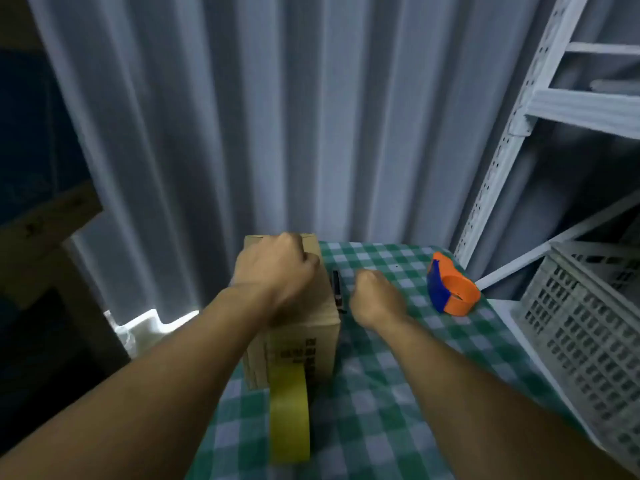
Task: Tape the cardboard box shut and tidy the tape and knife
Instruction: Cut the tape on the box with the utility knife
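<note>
A small brown cardboard box stands on the left part of a green checked table. My left hand presses on the box top, fingers curled over its right edge. A yellow tape strip runs down the box's near face and onto the cloth. A dark knife lies on the table just right of the box. My right hand is closed in a fist right beside the knife's near end; I see nothing in it. An orange and blue tape dispenser sits further right.
A grey slotted plastic crate stands off the table's right edge under a white metal shelf frame. A pale curtain hangs behind the table. Dark furniture and a white object are on the left.
</note>
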